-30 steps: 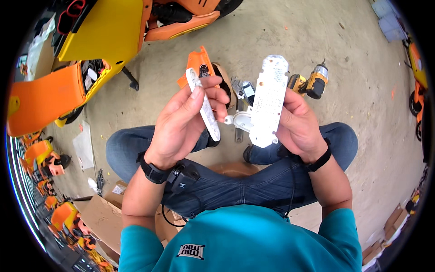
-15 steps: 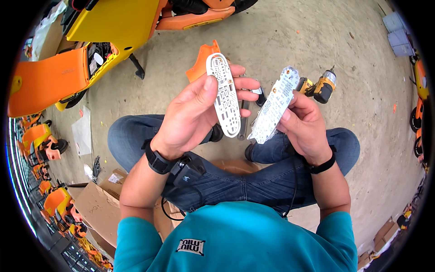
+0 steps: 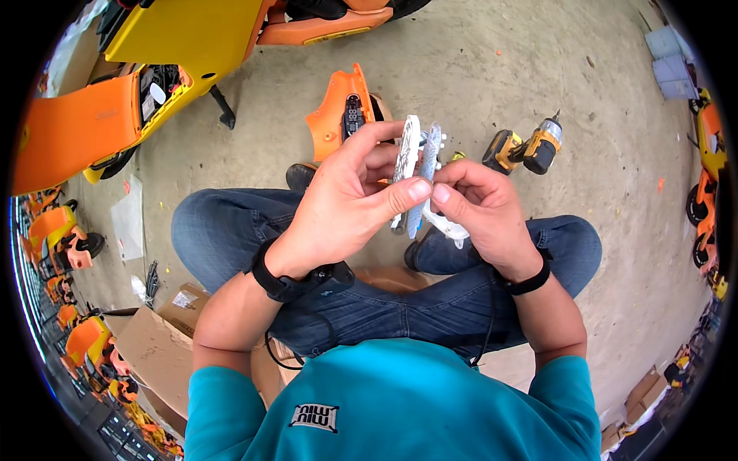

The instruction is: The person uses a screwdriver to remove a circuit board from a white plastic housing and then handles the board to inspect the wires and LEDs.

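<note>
In front of my lap, my left hand grips a long white slotted plastic panel, turned nearly edge-on. My right hand pinches a pale circuit board, which stands upright close beside the panel's right side. Both thumbs meet near the lower part of the two pieces. Under the right fingers a white plastic part sticks out; whether it belongs to the board I cannot tell. The inner faces of panel and board are mostly hidden.
Beyond my hands an orange shell lies on the floor by a dark display unit. A yellow and black cordless drill rests at right. A yellow and orange scooter stands far left, a cardboard box near left.
The panel and the board, held apart before, have come together side by side and turned edge-on. My right hand has moved left. The display by the orange shell is now uncovered.
</note>
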Motion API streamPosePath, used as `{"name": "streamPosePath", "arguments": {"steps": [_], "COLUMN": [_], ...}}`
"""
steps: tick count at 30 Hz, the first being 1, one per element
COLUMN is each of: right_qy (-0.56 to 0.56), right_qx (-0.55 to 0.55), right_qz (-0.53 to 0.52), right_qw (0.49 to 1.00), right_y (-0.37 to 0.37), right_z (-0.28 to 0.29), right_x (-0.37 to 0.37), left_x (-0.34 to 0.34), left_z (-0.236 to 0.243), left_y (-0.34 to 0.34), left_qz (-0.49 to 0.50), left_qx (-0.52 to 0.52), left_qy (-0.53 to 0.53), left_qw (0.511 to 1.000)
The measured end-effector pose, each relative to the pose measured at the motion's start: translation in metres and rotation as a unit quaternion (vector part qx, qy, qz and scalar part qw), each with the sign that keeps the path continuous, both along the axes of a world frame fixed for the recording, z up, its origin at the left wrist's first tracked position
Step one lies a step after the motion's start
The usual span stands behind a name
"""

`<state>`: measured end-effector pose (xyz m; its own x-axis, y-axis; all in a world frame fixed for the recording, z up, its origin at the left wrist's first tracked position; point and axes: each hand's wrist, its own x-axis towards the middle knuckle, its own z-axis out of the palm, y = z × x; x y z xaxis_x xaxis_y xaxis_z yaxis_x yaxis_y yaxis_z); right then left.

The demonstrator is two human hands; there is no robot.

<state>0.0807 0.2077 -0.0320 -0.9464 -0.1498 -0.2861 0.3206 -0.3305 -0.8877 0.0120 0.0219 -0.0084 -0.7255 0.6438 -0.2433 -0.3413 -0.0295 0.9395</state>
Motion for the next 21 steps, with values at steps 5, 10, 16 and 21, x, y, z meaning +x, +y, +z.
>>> {"name": "streamPosePath", "arguments": {"steps": [5, 10, 16, 21], "right_qy": [0.004, 0.003, -0.001, 0.018], "right_qx": [0.006, -0.012, -0.007, 0.040], "right_qz": [0.006, 0.012, 0.010, 0.006], "right_qw": [1.000, 1.000, 1.000, 0.999], "right_y": [-0.0026, -0.0025, -0.0054, -0.0079], "right_z": [-0.0001, -0.0009, 0.0021, -0.0042], "right_x": [-0.0001, 0.0001, -0.0007, 0.0005], "left_x": [0.0000, 0.0052, 0.0056, 0.0049], "left_z": [-0.0003, -0.0010, -0.0016, -0.0004], "left_y": [-0.0014, 0.0014, 0.0020, 0.0014], "left_qz": [-0.007, -0.019, -0.011, -0.020], "left_qx": [-0.020, -0.054, -0.057, -0.069], "left_qy": [0.003, 0.026, 0.027, 0.033], "left_qw": [1.000, 0.998, 0.998, 0.997]}}
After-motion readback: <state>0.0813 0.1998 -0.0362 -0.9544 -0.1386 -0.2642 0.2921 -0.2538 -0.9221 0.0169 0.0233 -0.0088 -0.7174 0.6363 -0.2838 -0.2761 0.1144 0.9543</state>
